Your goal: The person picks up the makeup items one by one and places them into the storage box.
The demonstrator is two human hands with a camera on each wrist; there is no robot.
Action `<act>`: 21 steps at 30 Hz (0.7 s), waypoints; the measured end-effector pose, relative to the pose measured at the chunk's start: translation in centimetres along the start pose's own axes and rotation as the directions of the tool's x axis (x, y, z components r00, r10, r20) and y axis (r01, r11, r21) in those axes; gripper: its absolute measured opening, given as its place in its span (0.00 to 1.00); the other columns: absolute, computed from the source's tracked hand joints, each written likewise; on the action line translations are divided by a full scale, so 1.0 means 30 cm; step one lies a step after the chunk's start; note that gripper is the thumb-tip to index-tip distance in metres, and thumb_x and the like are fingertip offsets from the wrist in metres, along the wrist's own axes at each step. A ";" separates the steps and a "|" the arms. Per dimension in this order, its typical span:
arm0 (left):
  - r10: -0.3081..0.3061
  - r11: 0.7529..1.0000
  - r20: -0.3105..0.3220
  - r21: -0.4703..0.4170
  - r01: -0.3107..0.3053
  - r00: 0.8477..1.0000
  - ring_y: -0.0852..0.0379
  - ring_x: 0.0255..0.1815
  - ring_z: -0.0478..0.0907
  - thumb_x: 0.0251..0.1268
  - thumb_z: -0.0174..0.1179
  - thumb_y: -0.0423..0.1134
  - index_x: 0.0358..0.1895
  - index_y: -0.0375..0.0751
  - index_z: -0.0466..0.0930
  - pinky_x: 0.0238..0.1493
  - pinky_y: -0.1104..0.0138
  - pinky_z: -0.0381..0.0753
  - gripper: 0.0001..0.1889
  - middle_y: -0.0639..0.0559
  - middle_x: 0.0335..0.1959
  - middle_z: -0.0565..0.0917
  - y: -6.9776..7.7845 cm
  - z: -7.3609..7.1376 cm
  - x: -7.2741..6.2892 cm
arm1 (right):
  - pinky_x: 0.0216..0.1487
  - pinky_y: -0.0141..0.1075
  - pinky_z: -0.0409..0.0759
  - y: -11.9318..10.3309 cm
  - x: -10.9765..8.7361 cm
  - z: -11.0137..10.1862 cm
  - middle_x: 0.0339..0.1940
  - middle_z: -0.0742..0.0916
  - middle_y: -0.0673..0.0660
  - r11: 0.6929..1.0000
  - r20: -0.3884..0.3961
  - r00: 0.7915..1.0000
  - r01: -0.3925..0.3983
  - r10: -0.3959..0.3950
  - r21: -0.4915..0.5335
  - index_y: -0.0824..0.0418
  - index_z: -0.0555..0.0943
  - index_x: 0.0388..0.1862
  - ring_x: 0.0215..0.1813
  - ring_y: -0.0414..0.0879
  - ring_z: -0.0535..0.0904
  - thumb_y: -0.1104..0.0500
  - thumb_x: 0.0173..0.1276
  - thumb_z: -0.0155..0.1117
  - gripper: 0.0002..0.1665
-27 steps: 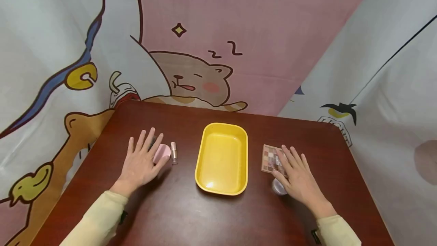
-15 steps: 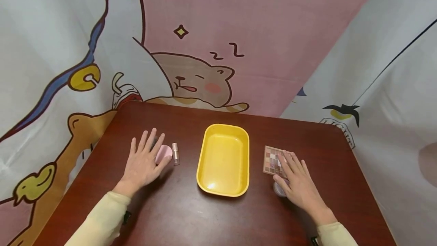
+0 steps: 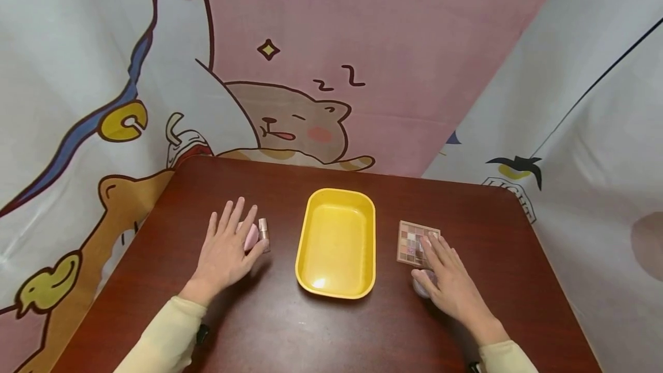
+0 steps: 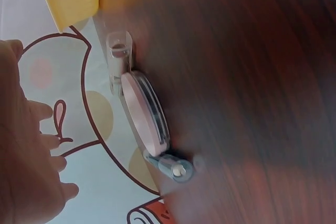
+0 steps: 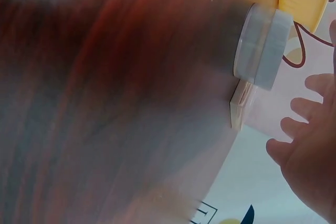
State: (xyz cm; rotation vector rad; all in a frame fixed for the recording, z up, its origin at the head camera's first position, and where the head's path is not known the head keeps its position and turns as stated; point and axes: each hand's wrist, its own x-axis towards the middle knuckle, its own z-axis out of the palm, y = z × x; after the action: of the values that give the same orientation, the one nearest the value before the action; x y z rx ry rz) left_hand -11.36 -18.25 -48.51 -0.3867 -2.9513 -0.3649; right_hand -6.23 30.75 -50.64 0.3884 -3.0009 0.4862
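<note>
My left hand (image 3: pixel 225 252) is held over a round pink compact (image 3: pixel 251 237), fingers spread and straight, above the table. Its thumb overlaps a slim lip gloss tube (image 3: pixel 263 228) in the head view. The left wrist view shows the compact (image 4: pixel 140 114) between that tube (image 4: pixel 118 61) and a small dark-ended clear tube (image 4: pixel 176 169). My right hand (image 3: pixel 458 289), fingers extended, hovers above an eyeshadow palette (image 3: pixel 410 242) and a small round lidded jar (image 3: pixel 422 284). Seen from the right wrist, the jar (image 5: pixel 261 45) stands in front of the palette's edge (image 5: pixel 240 106). Neither hand holds anything.
A yellow rectangular tray (image 3: pixel 336 246) with rounded corners lies mid-table between the hands, with bare tray floor showing. The dark reddish wooden table (image 3: pixel 290 327) ends at a cartoon-printed curtain (image 3: pixel 414 73) at the back and sides.
My left hand has shifted a little right, so it covers more of the compact and its thumb overlaps the tube. My right hand has drawn slightly nearer, uncovering more of the palette.
</note>
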 end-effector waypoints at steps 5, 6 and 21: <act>0.014 1.000 -0.002 -0.021 -0.014 1.000 0.39 0.85 0.41 0.72 0.52 0.67 0.82 0.43 0.58 0.80 0.41 0.40 0.44 0.40 0.85 0.50 0.029 0.007 0.003 | 0.76 0.64 0.57 -0.003 -0.005 0.005 0.82 0.62 0.67 1.000 0.028 0.999 -0.029 0.029 0.008 0.64 0.60 0.82 0.81 0.66 0.55 0.38 0.76 0.60 0.48; 0.027 0.999 -0.009 -0.024 -0.027 1.000 0.39 0.85 0.42 0.72 0.52 0.67 0.81 0.42 0.59 0.80 0.41 0.42 0.44 0.40 0.84 0.51 0.035 0.009 0.004 | 0.75 0.65 0.58 -0.003 -0.007 0.003 0.82 0.62 0.67 0.999 0.030 0.999 -0.036 0.036 0.012 0.64 0.60 0.82 0.81 0.67 0.56 0.38 0.75 0.61 0.48; 0.109 0.992 0.020 -0.070 -0.107 0.994 0.36 0.83 0.51 0.74 0.56 0.61 0.79 0.35 0.61 0.78 0.42 0.56 0.42 0.35 0.82 0.56 0.086 0.024 -0.013 | 0.67 0.67 0.68 -0.038 -0.035 0.001 0.77 0.67 0.71 0.991 -0.005 0.995 -0.097 0.098 0.095 0.68 0.67 0.76 0.75 0.70 0.63 0.44 0.71 0.70 0.45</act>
State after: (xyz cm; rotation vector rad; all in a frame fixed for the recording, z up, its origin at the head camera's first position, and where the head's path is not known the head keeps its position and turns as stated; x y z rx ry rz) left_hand -10.38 -15.73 -48.71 -0.5607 -2.9308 -0.4520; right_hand -4.92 29.94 -50.46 0.2459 -3.0065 0.6378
